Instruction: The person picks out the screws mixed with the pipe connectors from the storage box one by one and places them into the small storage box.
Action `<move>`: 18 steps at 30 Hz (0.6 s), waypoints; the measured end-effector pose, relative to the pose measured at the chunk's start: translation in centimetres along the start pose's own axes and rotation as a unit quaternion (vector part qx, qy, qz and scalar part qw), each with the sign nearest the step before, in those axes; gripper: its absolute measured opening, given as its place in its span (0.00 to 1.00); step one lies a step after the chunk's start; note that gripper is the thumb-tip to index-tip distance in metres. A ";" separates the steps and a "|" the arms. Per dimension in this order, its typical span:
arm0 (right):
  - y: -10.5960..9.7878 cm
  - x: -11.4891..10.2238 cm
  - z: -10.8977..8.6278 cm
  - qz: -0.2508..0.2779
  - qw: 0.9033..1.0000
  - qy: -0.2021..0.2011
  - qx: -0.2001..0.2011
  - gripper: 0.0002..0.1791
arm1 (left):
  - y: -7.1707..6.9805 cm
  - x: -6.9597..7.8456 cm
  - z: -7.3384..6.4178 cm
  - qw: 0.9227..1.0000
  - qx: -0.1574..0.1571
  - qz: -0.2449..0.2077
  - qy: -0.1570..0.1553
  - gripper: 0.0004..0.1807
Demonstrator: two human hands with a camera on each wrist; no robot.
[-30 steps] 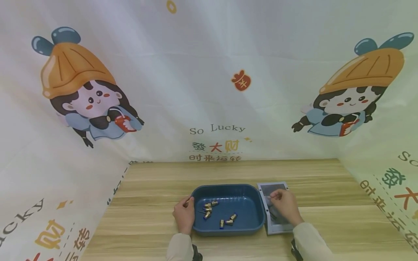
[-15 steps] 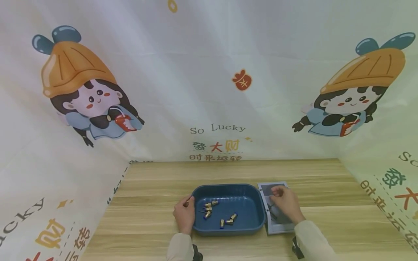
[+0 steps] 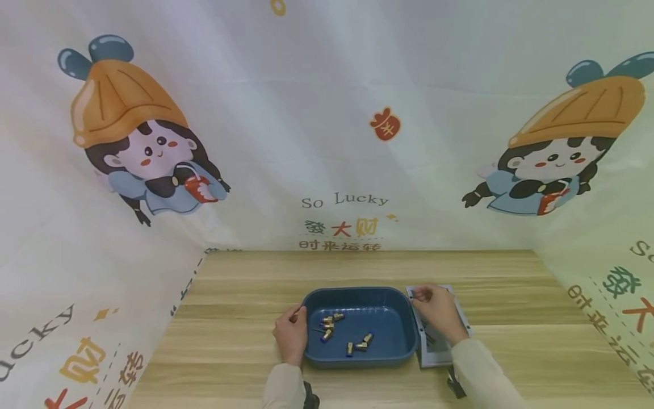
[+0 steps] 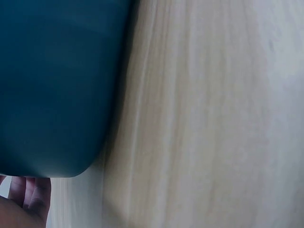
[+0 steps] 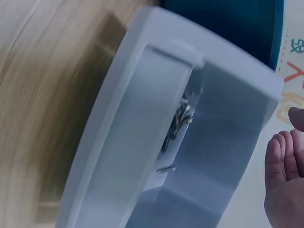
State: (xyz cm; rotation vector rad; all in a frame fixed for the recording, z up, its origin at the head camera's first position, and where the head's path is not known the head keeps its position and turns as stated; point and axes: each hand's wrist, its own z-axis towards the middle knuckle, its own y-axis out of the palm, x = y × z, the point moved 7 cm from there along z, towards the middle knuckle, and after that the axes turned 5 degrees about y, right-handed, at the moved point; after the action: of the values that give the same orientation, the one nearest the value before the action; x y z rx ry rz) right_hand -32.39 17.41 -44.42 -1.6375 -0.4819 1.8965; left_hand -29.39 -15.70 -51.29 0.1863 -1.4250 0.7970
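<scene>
A dark blue tray (image 3: 360, 362) holds several brass pneumatic fittings (image 3: 361, 345) with blue collars, in two loose groups, and a thin pin-like piece. My left hand (image 3: 291, 336) grips the tray's left wall; in the left wrist view its curled fingers (image 4: 34, 194) lie against the tray's edge. To the right of the tray stands a shallow grey box (image 3: 435, 358), with small metal pins or screws (image 5: 179, 121) inside. Over its far left corner is my right hand (image 3: 440, 311), thumb and fingertips close together. Whether anything small is between them is hidden.
Box and tray stand side by side on a wood-grain table (image 3: 230, 318). A pale printed cloth (image 3: 337, 85) with cartoon figures rises behind and on both sides. One loose metal pin (image 5: 166, 169) lies apart from the others in the box.
My right hand has moved from over the middle of the grey box to its far left corner. The left hand keeps its place at the tray. The head view has shifted slightly.
</scene>
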 end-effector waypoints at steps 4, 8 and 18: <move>1.3 -0.7 0.1 0.008 1.000 0.000 -0.009 0.12 | -0.2 0.0 0.0 1.000 0.002 -0.002 0.001 0.11; 2.8 -1.3 0.1 0.019 1.000 -0.019 -0.012 0.11 | -0.2 0.1 0.0 1.000 0.007 0.003 0.004 0.10; 7.0 -3.2 -1.0 0.032 0.998 -0.050 -0.036 0.09 | -0.2 0.3 -0.1 1.000 0.006 0.007 0.000 0.11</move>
State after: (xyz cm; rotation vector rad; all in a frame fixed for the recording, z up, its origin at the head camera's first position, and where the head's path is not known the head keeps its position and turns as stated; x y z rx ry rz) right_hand -32.51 9.88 -46.41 -1.6273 -0.5499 2.0365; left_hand -29.19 -15.73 -51.00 0.1855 -1.4224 0.8184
